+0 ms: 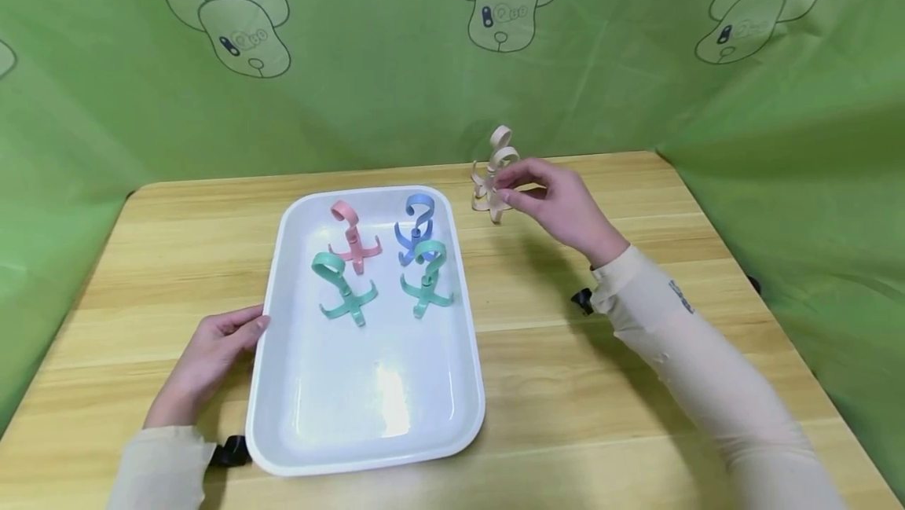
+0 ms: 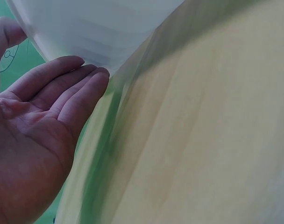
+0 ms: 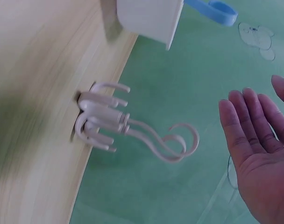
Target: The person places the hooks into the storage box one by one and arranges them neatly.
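Note:
My left hand [image 1: 219, 353] holds the white tray [image 1: 368, 459] at its left rim, thumb at the edge. In the left wrist view the fingers [image 2: 81, 95] lie nearly straight against the tray's outer wall. Two beige four-pronged swivel hooks [image 3: 102, 116] stand nested on the table, right of the tray's far end. My right hand [image 1: 558, 199] is beside them, thumb and fingertips close to their stems in the head view. The right wrist view shows that hand's fingers [image 3: 247, 123] extended, apart from the hooks, with nothing between them.
Inside the tray's far half stand a pink hook [image 1: 355, 247], a blue hook [image 1: 415, 239] and two green hooks, one left [image 1: 349, 302] and one right [image 1: 426, 294]. Green curtains [image 1: 396, 101] enclose the wooden table [image 1: 566, 400] at the back and sides.

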The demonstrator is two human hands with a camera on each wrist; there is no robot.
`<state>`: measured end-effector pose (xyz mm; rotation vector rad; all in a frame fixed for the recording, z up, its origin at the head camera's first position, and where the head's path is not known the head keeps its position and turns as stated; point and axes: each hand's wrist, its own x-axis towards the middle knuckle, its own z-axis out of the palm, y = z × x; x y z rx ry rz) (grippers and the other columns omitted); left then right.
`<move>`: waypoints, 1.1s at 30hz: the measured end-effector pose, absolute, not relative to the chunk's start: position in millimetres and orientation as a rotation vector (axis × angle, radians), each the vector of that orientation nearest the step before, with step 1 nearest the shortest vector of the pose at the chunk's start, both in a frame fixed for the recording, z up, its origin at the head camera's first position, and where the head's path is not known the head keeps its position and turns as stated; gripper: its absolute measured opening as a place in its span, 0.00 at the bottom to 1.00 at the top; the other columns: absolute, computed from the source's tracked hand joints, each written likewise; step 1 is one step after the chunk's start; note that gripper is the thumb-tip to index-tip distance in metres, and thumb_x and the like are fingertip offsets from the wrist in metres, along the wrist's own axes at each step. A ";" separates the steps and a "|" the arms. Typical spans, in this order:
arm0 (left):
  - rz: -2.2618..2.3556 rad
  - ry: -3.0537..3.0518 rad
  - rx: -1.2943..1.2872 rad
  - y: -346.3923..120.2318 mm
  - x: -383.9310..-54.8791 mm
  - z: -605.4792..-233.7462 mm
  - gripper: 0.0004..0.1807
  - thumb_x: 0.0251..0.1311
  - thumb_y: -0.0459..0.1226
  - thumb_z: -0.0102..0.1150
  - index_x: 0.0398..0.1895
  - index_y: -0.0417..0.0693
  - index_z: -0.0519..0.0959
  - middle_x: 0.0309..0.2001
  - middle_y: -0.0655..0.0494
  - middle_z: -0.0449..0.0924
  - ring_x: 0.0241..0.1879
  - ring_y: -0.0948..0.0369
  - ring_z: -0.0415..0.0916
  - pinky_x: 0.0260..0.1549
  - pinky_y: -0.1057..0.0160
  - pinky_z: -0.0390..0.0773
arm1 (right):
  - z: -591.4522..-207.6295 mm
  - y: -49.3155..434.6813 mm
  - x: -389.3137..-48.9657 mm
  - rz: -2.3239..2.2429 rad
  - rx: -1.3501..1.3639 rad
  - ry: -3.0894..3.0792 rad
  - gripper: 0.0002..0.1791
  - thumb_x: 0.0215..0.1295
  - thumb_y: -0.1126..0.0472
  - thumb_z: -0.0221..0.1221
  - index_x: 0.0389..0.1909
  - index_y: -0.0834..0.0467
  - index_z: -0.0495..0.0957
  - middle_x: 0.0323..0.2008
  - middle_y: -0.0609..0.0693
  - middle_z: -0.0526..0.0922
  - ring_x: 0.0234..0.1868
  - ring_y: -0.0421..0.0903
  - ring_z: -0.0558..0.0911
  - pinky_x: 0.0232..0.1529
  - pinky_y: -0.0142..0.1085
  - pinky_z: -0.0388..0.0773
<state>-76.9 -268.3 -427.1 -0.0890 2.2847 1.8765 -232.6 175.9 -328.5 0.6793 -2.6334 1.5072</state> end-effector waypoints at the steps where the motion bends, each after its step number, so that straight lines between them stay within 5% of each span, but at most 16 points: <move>1: 1.884 2.282 -0.091 -268.3 -76.7 -427.1 0.26 0.72 0.37 0.53 0.61 0.21 0.67 0.41 0.59 0.86 0.38 0.63 0.82 0.38 0.65 0.82 | -328.5 177.5 -234.4 1.504 0.666 -2.636 0.13 0.66 0.66 0.64 0.50 0.63 0.80 0.47 0.53 0.82 0.49 0.47 0.80 0.51 0.38 0.78; 15: 1.888 2.285 -0.089 -268.7 -76.5 -427.8 0.27 0.72 0.38 0.53 0.62 0.21 0.67 0.41 0.61 0.86 0.39 0.64 0.82 0.38 0.65 0.81 | -330.7 192.4 -252.5 1.396 0.569 -2.674 0.19 0.64 0.63 0.65 0.55 0.62 0.77 0.54 0.55 0.78 0.58 0.52 0.74 0.63 0.47 0.67; 33: 1.893 2.259 -0.093 -267.9 -76.2 -426.5 0.27 0.72 0.38 0.53 0.62 0.22 0.66 0.42 0.57 0.86 0.39 0.63 0.82 0.38 0.64 0.82 | -340.8 204.2 -296.3 1.532 0.432 -2.664 0.24 0.66 0.61 0.64 0.61 0.62 0.74 0.59 0.57 0.76 0.59 0.52 0.75 0.61 0.39 0.71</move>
